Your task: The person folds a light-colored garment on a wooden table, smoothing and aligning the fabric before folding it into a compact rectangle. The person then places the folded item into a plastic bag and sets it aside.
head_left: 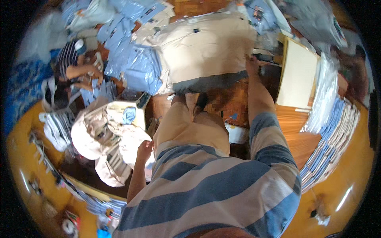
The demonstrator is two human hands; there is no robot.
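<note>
A large beige garment [206, 41] lies spread over a low work surface in front of me, with a dark grey strip [210, 82] along its near edge. My right hand [252, 65] reaches out to the garment's right edge, beside a dark object [265, 56] whose kind I cannot make out. The fingers of that hand are blurred, so its grip does not show. My left hand [145, 150] hangs by my left hip with loosely bent fingers and nothing visible in it. Bunched pale beige cloth [135, 141] is just beside it.
Blue garments in clear plastic [145, 71] lie left of the work surface. Another person [71, 63] in a striped top handles blue cloth at far left. A pale board [297, 75] and folded garment stacks [331, 139] stand at right. My feet are on wooden flooring [158, 107].
</note>
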